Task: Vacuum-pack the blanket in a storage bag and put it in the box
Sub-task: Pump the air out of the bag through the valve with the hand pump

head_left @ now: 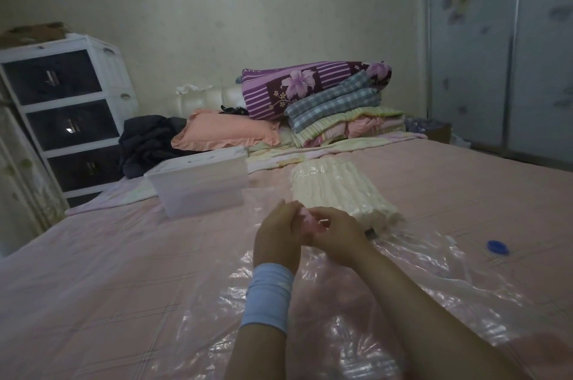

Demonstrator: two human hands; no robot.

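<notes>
A clear plastic storage bag [412,280] lies spread flat on the pink bed. At its far end sits the folded cream blanket [341,190]. A blue valve cap [498,247] lies on the bag at the right. My left hand [277,231], with a light blue wristband, and my right hand [336,231] meet above the bag's near part. Both pinch a small pink object [310,218], too small to identify. The white translucent box [201,181] stands open on the bed, to the left of the blanket.
Folded quilts [328,94] and a peach pillow [226,131] are stacked at the bed's head, with dark clothing [145,144] beside them. A white drawer unit [62,107] stands at the left. Wardrobe doors [502,48] fill the right.
</notes>
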